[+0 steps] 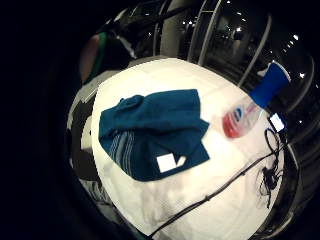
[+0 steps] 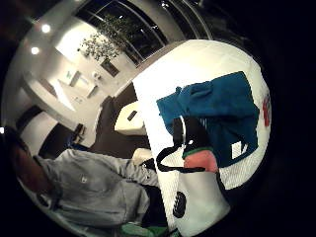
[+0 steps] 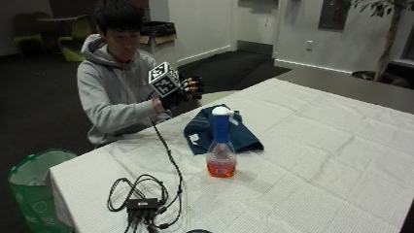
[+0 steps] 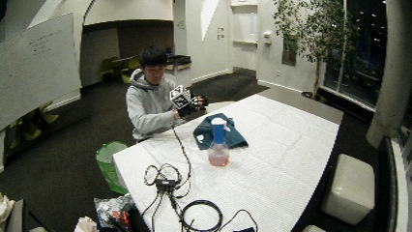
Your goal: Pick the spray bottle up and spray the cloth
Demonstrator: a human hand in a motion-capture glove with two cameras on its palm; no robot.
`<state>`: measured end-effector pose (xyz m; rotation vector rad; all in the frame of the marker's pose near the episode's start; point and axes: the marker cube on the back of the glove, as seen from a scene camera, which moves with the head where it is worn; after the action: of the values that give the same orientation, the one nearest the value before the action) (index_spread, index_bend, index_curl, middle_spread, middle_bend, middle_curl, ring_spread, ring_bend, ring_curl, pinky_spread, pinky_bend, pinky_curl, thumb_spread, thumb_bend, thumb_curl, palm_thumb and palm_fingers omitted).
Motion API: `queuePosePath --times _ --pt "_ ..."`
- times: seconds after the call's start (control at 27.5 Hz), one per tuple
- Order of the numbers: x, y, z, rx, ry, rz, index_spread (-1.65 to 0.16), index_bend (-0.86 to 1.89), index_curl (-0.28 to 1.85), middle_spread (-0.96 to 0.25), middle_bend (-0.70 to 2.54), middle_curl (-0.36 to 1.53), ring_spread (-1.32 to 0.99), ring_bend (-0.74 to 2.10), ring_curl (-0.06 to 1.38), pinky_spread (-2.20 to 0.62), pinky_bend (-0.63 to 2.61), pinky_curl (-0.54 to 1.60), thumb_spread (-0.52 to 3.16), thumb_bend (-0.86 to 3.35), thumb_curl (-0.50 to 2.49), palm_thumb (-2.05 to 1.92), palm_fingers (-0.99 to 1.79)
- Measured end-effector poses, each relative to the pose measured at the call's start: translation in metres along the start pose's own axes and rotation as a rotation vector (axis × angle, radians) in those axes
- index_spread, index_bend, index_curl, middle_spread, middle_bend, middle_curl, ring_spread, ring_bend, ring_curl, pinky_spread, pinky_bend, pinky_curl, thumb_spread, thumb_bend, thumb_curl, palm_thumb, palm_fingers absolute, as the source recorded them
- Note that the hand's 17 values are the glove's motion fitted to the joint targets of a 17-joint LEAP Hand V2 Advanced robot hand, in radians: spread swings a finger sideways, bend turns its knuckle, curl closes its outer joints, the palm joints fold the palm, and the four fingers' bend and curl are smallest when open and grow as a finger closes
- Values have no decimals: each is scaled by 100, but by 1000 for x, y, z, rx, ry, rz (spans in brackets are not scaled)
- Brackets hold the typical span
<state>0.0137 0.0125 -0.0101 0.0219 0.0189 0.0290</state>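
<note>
Spray bottle stood upright on tabletop beside cloth; gloved hand raised, grip relaxed, nothing held.

Crumpled blue cloth on white table, upright spray bottle with red liquid beside it.

Spray bottle upright — beside, perhaps touching, crumpled blue cloth.
</note>
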Motion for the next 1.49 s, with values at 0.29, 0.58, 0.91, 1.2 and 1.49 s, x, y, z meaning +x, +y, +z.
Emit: queuePosePath --times 0.29,0.58,0.91,1.2,1.49 --pt "39 20 -17 18 -4 119 -34 4 15 -5 14 27 -2 38 29 21 65 36 95 9 34 68 19" --pt "90 39 -33 116 -69 249 -36 8 13 -2 18 26 2 36 28 25 72 37 98 1 34 67 -1" --pt "163 35 -47 292 -283 444 -35 10 13 0 21 28 4 42 28 25 72 36 99 -2 35 69 2" --pt "203 15 -43 396 -340 552 -35 10 13 0 24 30 4 45 29 25 72 36 99 -2 37 71 3" --pt "232 -4 -30 410 -395 619 -35 10 13 0 24 31 4 46 30 25 73 36 99 -2 38 71 2"
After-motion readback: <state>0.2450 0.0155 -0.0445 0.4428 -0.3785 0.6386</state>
